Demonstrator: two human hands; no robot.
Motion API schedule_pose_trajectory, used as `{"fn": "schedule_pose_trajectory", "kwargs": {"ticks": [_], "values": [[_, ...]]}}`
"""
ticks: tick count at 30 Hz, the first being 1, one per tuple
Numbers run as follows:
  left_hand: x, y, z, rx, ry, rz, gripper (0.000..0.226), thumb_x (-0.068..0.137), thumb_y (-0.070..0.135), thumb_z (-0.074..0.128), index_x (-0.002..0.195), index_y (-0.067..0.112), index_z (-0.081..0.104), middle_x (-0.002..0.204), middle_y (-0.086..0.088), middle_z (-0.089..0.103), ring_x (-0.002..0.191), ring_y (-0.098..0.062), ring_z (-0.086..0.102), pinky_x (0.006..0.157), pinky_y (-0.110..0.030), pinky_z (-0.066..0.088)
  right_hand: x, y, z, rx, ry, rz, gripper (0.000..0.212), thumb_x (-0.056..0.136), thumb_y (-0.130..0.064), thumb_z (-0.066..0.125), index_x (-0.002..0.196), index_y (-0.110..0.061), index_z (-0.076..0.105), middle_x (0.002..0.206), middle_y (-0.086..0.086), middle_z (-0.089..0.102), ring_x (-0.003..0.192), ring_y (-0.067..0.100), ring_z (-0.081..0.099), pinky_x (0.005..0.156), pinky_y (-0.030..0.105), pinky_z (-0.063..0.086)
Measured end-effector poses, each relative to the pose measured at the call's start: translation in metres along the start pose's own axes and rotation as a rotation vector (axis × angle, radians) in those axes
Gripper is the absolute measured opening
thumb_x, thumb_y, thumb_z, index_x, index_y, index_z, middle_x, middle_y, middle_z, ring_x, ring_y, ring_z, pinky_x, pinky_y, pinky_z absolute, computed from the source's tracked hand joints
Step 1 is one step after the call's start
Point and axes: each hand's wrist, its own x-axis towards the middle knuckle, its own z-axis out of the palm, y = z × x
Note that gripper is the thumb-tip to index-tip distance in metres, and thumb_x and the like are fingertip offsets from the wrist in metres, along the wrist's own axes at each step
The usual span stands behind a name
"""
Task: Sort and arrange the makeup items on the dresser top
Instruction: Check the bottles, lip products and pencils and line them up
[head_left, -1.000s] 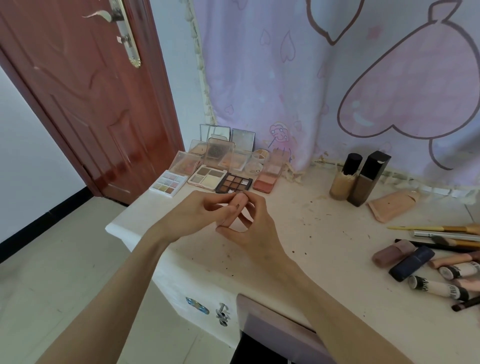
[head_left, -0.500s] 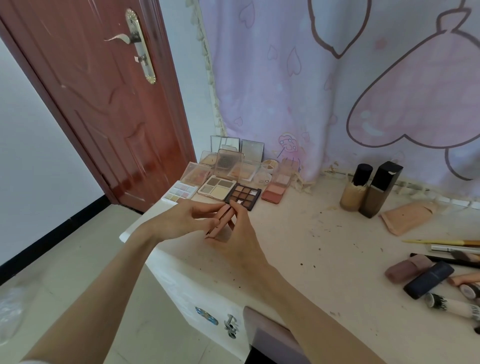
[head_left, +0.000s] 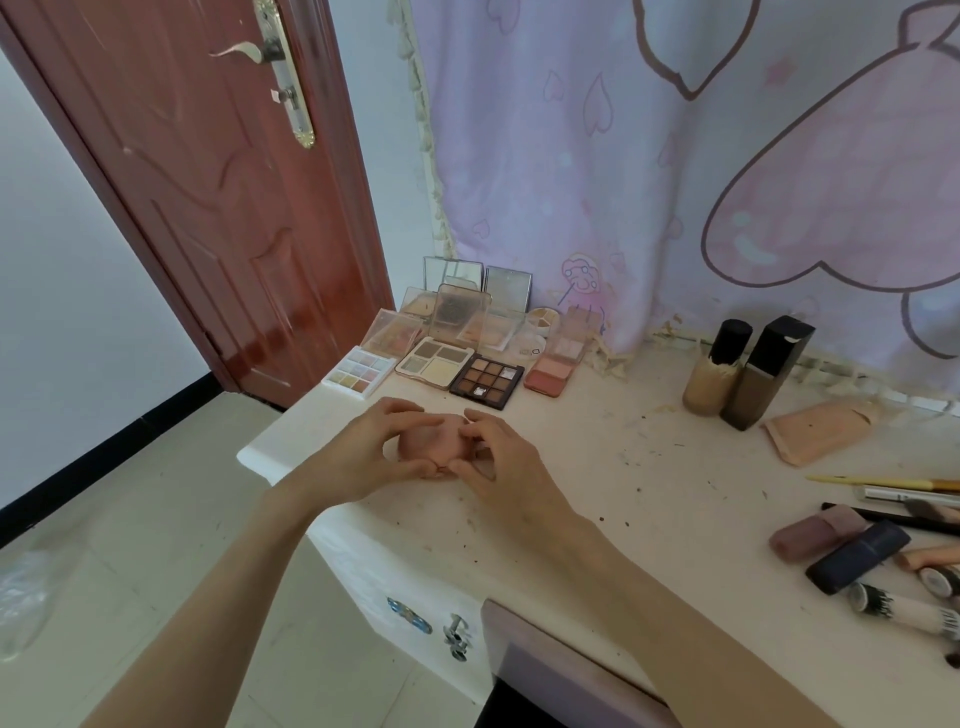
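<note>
Both hands meet just above the near-left part of the dresser top (head_left: 571, 483), holding one small pink compact (head_left: 431, 441) between them: the left hand (head_left: 363, 457) curls its fingers round the compact's left side, and the right hand (head_left: 498, 462) pinches its right edge with thumb and fingertips. Whether the compact is open or closed cannot be told, since the fingers cover most of it. Judging by the layout, the sorting is partly done. At the far left, the eyeshadow palettes (head_left: 457, 358) already sit in a tidy cluster, several with lids propped up, and two foundation bottles (head_left: 743, 369) stand upright together farther right, near the curtain (head_left: 675, 182). What looks unfinished is the right side: a flat peach pouch (head_left: 821, 431) lies alone, and lipsticks, tubes and brushes (head_left: 883, 551) lie scattered at mixed angles near the right edge. The compact in hand probably belongs with the palettes just beyond it.
</note>
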Motion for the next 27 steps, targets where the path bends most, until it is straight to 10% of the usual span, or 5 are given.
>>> {"fn": "schedule_pose_trajectory", "kwargs": {"ticks": [8, 16, 27], "values": [[-0.006, -0.009, 0.01, -0.283, 0.215, -0.141, 0.08, 0.078, 0.008, 0.071, 0.142, 0.021, 0.024, 0.127, -0.003, 0.044, 0.119, -0.016, 0.05, 0.095, -0.02, 0.04, 0.028, 0.002, -0.002, -0.249, -0.066, -0.132, 0.041, 0.089, -0.033, 0.059, 0.124, -0.012, 0.053, 0.129, 0.004, 0.05, 0.119, 0.017, 0.039, 0.093, 0.015, 0.025], [-0.002, -0.003, 0.041, -0.14, 0.532, -0.33, 0.115, 0.062, 0.048, 0.079, 0.146, 0.014, 0.009, 0.114, -0.006, 0.047, 0.112, -0.023, 0.044, 0.097, -0.036, 0.037, 0.059, -0.014, -0.006, -0.067, 0.096, -0.027, 0.026, 0.091, -0.034, 0.056, 0.102, -0.013, 0.067, 0.094, 0.0, 0.066, 0.087, 0.014, 0.058, 0.079, 0.023, 0.043], [0.006, -0.026, 0.031, -0.061, 0.649, -0.368, 0.094, 0.067, 0.055, 0.073, 0.14, 0.018, 0.026, 0.127, -0.004, 0.046, 0.119, -0.023, 0.042, 0.103, -0.039, 0.03, 0.096, -0.027, -0.006, -0.001, 0.102, 0.148, 0.048, 0.093, -0.03, 0.053, 0.048, -0.015, 0.044, 0.048, 0.001, 0.04, 0.049, 0.009, 0.034, 0.055, 0.027, 0.028]]}}
